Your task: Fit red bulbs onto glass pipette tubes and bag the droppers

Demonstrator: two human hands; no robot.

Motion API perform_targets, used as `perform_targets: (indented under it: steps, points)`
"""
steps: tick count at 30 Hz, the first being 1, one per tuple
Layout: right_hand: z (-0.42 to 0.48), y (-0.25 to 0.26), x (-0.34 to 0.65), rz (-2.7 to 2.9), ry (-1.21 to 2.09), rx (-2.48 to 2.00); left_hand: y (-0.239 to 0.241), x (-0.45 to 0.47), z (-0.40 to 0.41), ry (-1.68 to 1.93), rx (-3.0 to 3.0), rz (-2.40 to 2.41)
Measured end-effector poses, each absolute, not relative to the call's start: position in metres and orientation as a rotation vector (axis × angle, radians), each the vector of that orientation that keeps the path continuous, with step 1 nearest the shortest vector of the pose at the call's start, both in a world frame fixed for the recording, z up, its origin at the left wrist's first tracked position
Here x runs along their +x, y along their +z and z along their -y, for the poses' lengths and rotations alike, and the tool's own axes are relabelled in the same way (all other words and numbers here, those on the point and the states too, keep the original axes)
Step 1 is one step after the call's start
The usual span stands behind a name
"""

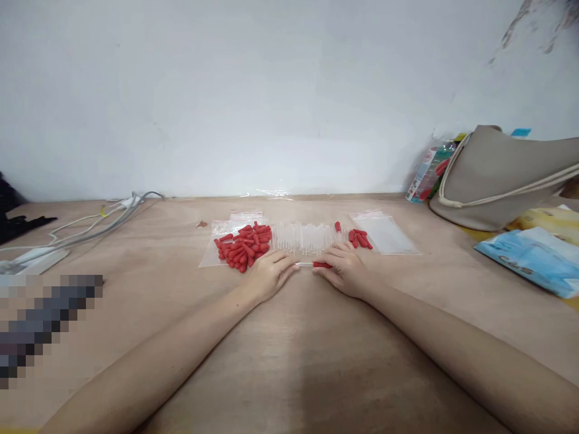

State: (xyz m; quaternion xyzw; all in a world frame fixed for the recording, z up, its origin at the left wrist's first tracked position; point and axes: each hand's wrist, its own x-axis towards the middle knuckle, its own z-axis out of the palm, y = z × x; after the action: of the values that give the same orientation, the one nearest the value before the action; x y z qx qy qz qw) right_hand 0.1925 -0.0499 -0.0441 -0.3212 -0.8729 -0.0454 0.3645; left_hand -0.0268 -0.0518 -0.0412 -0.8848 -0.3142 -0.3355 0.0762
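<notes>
Between my hands a clear glass dropper tube [304, 264] lies level, just above or on the table. My left hand [270, 274] is closed, pinching the tube's left end. My right hand [346, 269] is closed around a red rubber dropper bulb [322, 265] at the tube's right end; my fingers partly cover the bulb. Behind my hands lies a row of clear dropper tubes [303, 237]. A heap of red bulbs [244, 246] rests by my left hand. Several more red bulbs [360, 239] lie past my right hand, and one red bulb [337, 226] sits at the row's right end.
Clear zip bags [393, 235] lie flat at right, with another bag [208, 252] under the heap. A grey bag [502, 175], a bottle [427, 172] and a blue tissue pack [529, 256] stand or lie at right. Cables [104, 226] run along the left.
</notes>
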Motion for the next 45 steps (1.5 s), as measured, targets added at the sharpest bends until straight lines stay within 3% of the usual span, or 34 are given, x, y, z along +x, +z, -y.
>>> perform_targets:
  steps: [6, 21, 30, 33, 39, 45]
  points:
    - [0.049, -0.047, 0.192, 2.224, 0.094, -0.695, -0.040, -0.026, 0.056, -1.034, -2.646, 0.869]
    - [0.050, -0.044, 0.188, 2.299, 0.099, -0.679, -0.042, -0.024, 0.057, -0.995, -2.671, 0.809]
    - [0.049, -0.028, 0.174, 1.659, 0.729, -0.856, -0.040, -0.022, 0.054, -1.198, -2.690, 0.901]
    - [0.034, -0.017, 0.183, 1.472, 0.749, -0.899, -0.036, -0.022, 0.056, -1.166, -2.636, 1.021]
    - [-0.014, 0.011, 0.223, 1.698, 0.565, -1.562, -0.034, -0.022, 0.059, -0.985, -2.568, 1.181]
    - [-0.038, -0.004, 0.219, 1.957, 0.380, -1.971, -0.034, -0.022, 0.059, -0.947, -2.558, 1.207]
